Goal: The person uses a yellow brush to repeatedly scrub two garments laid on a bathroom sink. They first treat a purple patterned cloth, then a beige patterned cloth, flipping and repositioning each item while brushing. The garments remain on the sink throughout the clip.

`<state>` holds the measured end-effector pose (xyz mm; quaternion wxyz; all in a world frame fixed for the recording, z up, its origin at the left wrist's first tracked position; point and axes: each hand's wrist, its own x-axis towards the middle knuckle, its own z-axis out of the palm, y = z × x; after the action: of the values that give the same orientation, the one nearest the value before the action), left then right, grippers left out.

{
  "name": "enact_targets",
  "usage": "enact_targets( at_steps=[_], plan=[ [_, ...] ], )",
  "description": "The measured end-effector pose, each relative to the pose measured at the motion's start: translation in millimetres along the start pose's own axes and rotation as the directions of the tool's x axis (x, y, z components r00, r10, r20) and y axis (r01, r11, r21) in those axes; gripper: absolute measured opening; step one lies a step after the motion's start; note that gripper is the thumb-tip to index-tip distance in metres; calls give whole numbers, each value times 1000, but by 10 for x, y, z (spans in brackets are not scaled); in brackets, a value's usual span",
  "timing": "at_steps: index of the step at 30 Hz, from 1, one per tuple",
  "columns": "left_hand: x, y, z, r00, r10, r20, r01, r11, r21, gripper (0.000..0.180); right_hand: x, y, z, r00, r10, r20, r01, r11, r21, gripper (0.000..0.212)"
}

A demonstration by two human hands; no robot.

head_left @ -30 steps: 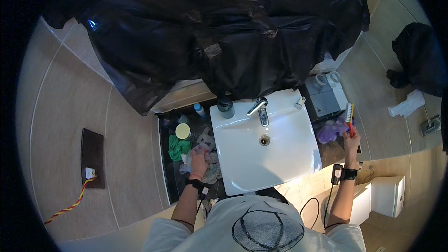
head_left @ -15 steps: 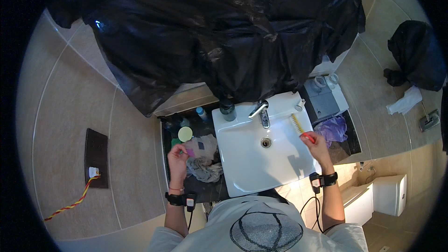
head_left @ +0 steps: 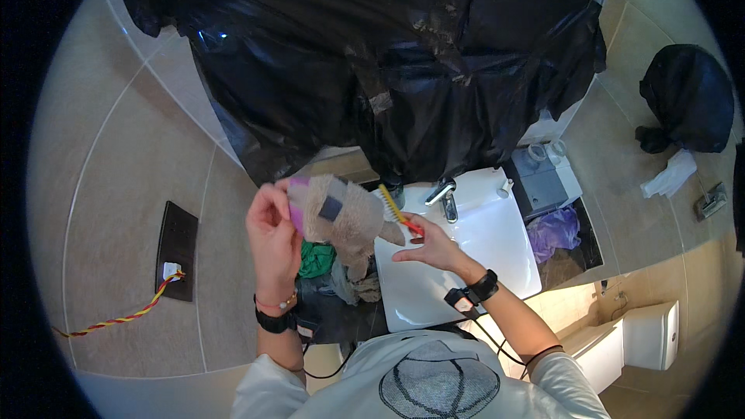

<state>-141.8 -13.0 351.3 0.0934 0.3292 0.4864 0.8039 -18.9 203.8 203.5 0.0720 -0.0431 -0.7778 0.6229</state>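
My left hand is raised over the left side of the counter, its fingers pinched on the purple-pink edge of a beige fleecy cloth item. A dark square patch shows on that item, and its lower end hangs toward the sink's left rim. In my right hand is a scrubbing brush with a red handle and yellow bristles. The brush stands up beside the right side of the cloth item; whether the two touch I cannot tell. Below them is the white sink with a chrome faucet.
A green cloth and crumpled grey cloth lie on the dark counter at left. Grey boxes and a purple plastic bag sit right of the sink. Black plastic sheeting hangs behind. A twisted cord runs from the wall socket.
My left hand has lifted the beige item off the counter, up and toward the right. My right hand has carried the brush leftward from the sink's right side to beside the item.
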Motion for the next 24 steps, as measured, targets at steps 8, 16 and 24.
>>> enact_targets(
  at_steps=[8,16,24],
  plan=[
    [363,-177,321,979,-96,179,118,986,-119,9,99,-831,-155,943,49,-329,187,740,646,26],
    [-109,-1431,423,816,-390,427,151,856,494,46,-35,-1132,-836,899,77,-431,41,965,257,24],
    [-843,-2279,544,877,-323,355,-32,700,714,73,-312,-1069,-1265,740,96,-666,104,961,255,20]
  ],
)
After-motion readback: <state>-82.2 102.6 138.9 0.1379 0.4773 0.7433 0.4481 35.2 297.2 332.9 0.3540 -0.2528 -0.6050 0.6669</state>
